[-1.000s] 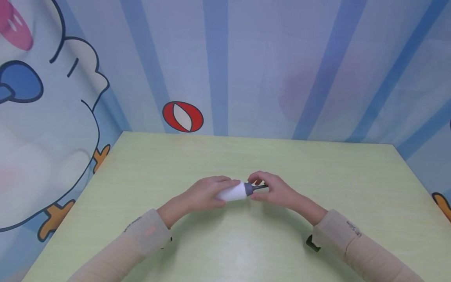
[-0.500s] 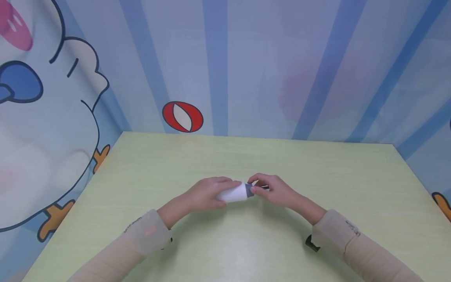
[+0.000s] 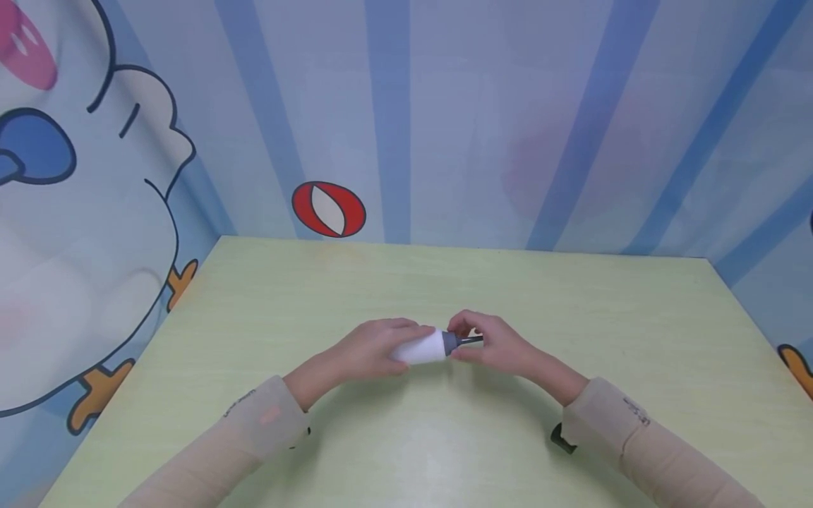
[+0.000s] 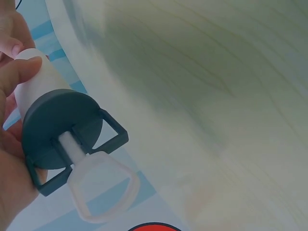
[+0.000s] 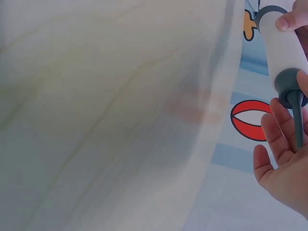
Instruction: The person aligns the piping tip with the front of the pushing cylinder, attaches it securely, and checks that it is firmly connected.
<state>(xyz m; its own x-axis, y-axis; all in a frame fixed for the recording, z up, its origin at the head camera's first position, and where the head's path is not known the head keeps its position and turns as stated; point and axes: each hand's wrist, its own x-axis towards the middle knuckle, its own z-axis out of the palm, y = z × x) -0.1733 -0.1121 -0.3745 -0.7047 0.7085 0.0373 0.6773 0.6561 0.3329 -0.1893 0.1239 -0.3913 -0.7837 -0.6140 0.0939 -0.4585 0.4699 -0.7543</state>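
An icing syringe with a white barrel [image 3: 422, 348] lies sideways between both hands, a little above the table. My left hand [image 3: 373, 349] grips the barrel, thumb on the near side. In the left wrist view, its rear shows a dark green cap [image 4: 53, 127] with two side loops and a white plunger ring [image 4: 77, 199]. Around the dark collar [image 3: 450, 343] at the other end, the thumb and fingers of my right hand [image 3: 498, 344] are curled. A thin dark nozzle [image 5: 298, 120] runs from that collar toward the right palm.
The pale yellow-green table [image 3: 406, 437] spreads below both arms. Behind it rises a blue striped wall [image 3: 457, 141] with a printed red ball [image 3: 329, 209]. A large cartoon figure [image 3: 76, 268] is printed on the left wall.
My right thumb moved up over the collar, hiding most of the nozzle, then back down to the near side. The nozzle shows again. The left hand and barrel stay nearly still.
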